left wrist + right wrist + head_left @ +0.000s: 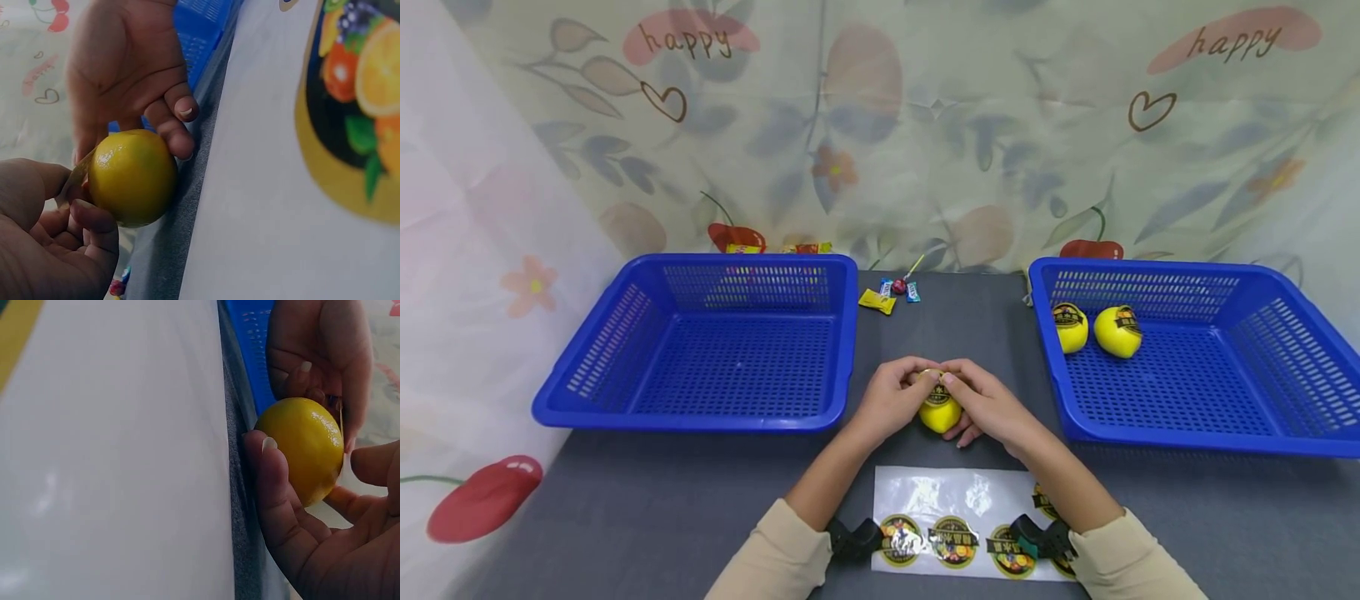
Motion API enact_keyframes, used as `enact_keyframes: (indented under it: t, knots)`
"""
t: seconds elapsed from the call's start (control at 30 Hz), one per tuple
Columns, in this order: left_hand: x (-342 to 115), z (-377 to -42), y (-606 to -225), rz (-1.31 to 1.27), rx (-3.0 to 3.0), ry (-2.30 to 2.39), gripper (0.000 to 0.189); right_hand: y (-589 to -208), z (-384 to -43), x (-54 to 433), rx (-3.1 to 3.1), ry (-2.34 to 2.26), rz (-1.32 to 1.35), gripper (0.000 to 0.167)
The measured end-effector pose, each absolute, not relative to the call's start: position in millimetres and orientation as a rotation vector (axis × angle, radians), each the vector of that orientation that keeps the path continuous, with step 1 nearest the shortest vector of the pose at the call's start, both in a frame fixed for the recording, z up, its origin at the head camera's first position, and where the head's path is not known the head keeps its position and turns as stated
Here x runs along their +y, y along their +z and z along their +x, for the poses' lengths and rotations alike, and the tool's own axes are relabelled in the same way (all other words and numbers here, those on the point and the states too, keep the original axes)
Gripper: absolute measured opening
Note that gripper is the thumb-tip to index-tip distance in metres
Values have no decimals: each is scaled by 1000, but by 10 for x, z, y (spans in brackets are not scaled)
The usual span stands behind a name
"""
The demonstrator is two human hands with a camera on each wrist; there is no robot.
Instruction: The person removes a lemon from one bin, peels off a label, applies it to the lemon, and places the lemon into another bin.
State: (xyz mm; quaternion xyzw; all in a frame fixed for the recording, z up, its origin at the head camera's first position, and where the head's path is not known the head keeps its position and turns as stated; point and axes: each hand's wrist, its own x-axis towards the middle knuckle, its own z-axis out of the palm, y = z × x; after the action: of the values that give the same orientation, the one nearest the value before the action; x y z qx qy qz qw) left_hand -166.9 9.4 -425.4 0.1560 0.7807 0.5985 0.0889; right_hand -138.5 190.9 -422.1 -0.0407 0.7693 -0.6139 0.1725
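Note:
Over the table's middle, both hands meet at a yellow lemon (940,417) bearing a round black-and-gold sticker (937,393). My right hand (988,404) holds the fruit, fingers curled beneath it and thumb on the sticker. My left hand (891,400) pinches the sticker's edge, its thumb at the upper left of the label. In the left wrist view that edge stands slightly off the lemon (134,178), beside the left hand (56,231). From the right wrist view, the right hand's (331,531) fingers wrap the lemon's (303,450) near side.
A sheet of round fruit stickers (955,492) lies in front, partly under the right forearm. The left blue basket (692,421) holds nothing visible; the right blue basket (1187,437) contains two labelled lemons (1118,333). Wrapped candies (877,302) and a lollipop (899,286) lie behind.

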Motion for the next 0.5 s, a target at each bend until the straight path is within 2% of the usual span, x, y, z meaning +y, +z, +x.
enact_keyframes:
  t: [0.5]
  knots:
    - [107,-1673,-4258,486,2379,1753,21,-4247,-1395,1896,2206,-1756,-101,41]
